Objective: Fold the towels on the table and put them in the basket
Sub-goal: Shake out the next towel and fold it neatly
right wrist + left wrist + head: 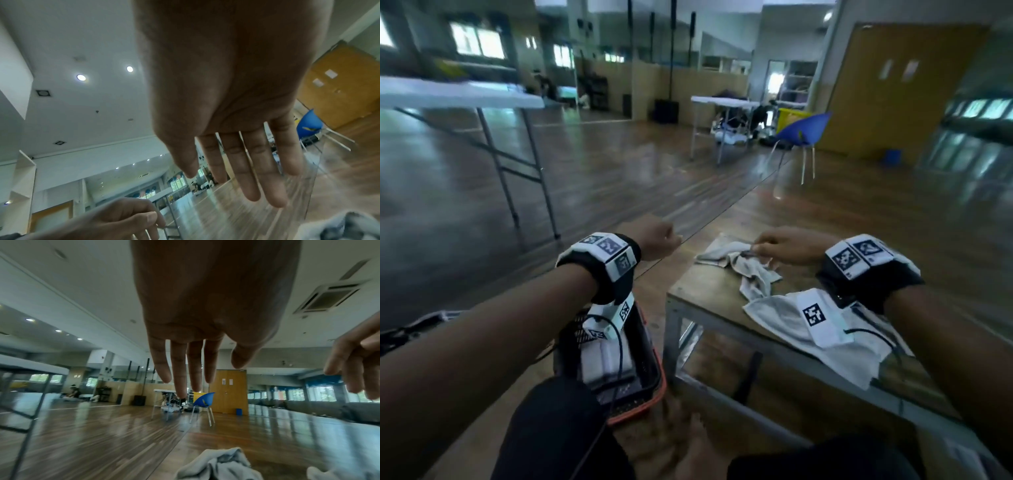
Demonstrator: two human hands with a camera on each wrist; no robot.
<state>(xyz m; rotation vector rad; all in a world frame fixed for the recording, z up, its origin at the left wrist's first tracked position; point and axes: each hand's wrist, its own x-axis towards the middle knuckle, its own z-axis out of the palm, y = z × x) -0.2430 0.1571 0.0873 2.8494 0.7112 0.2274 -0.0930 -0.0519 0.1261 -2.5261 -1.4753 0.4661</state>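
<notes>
At about 9 o'clock in the head view stands a white folding table [458, 94] on the wooden floor [602, 178]. Lower, near 7 o'clock, a dark basket [650, 359] with an orange rim sits on the floor just beside the bench [709, 291], and a folded white towel [606, 359] lies inside it.

The left hand [659, 240] hangs in the air above the gap between basket and bench — its fingers are loose and apart, holding nothing, as the left wrist view shows.

On the bench, toward 12 o'clock from the person, lies a crumpled towel [739, 263]. The right hand [787, 245] is over the right end of it, fingers straight and slightly spread in the right wrist view; whether the fingertips touch the cloth I cannot tell.

Nearer, at about 4 o'clock, a second towel [774, 308] lies flatter on the bench, partly hidden under the right wrist device and hanging over the bench's front edge.

Far behind, near 1 o'clock, stands a blue chair [804, 128].
</notes>
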